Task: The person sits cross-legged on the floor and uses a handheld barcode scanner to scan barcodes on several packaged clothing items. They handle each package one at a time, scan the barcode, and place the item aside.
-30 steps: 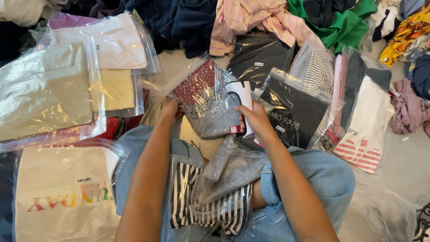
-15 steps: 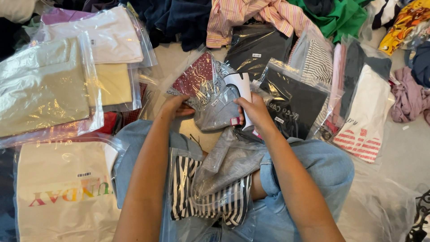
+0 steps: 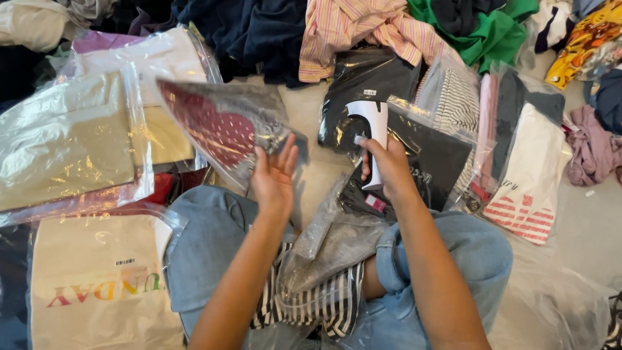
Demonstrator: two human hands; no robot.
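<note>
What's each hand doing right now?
Left hand: open, fingers spread against the bagged maroon garment.
Right hand: closed around the white handheld device.

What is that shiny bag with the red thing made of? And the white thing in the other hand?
The bag at the left hand looks like thin clear plastic film: glossy, crinkled, see-through. The red dotted piece inside seems to be soft cloth. The white handheld device in the right hand looks like smooth hard plastic, though that is uncertain.

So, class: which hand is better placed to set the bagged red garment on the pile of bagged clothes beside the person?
Left. The left hand already supports the bagged red garment, next to the pile; the right hand grips a white handheld device.
</note>
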